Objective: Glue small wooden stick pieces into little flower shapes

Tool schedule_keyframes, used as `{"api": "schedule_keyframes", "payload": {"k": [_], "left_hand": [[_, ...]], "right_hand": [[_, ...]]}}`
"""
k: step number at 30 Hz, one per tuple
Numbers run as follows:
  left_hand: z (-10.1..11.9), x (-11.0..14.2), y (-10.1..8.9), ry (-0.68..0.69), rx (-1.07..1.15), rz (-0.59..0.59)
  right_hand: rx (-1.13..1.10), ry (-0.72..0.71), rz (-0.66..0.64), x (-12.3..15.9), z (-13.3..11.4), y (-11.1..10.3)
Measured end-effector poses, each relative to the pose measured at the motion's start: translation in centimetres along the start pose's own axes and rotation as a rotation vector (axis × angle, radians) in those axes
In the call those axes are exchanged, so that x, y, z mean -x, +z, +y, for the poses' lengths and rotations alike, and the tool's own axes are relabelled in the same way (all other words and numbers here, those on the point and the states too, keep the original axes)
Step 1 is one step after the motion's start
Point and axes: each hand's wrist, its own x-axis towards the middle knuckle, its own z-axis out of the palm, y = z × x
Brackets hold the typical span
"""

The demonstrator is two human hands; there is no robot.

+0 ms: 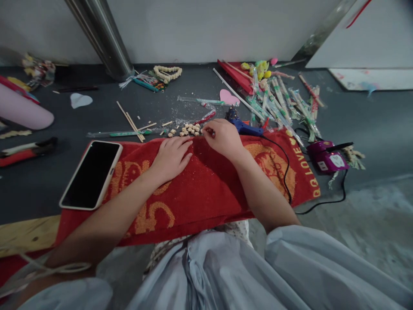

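Observation:
My left hand lies flat on a red towel, its fingers stretched toward a small heap of short wooden pieces. Beside that heap, on its right, my right hand is closed with thumb and fingertips pinched together. Whatever the pinch may hold is too small to make out. Just beyond the right hand lies a blue glue gun, its black cord running over the towel. Thin wooden sticks rest to the left of the heap.
A phone lies on the towel's left end. Red-handled pliers are at far left. Many wrapped chopsticks pile up at back right, near a purple power socket. A metal post and a heart-shaped stick frame stand behind.

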Motion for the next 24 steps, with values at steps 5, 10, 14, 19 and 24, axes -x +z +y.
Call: {"api": "schedule_keyframes", "payload": {"k": [5, 10, 14, 19, 24], "left_hand": [[0.0, 0.0, 0.0, 0.000, 0.009, -0.001], [-0.1, -0.1, 0.2, -0.004, -0.019, -0.002], [-0.6, 0.0, 0.8, -0.014, 0.024, 0.057], [-0.9, 0.3, 1.3, 0.017, 0.026, 0.096], [-0.5, 0.3, 1.3, -0.005, 0.045, 0.098]], "right_hand": [[-0.025, -0.003, 0.026, 0.1, -0.1, 0.0], [-0.150, -0.262, -0.023, 0.9, -2.1, 0.2], [-0.268, -0.546, -0.019, 1.7, -3.8, 1.5], [-0.355, -0.666, 0.176, 2.0, -4.4, 3.6], [-0.351, -0.681, 0.223, 2.0, -4.6, 3.6]]}}
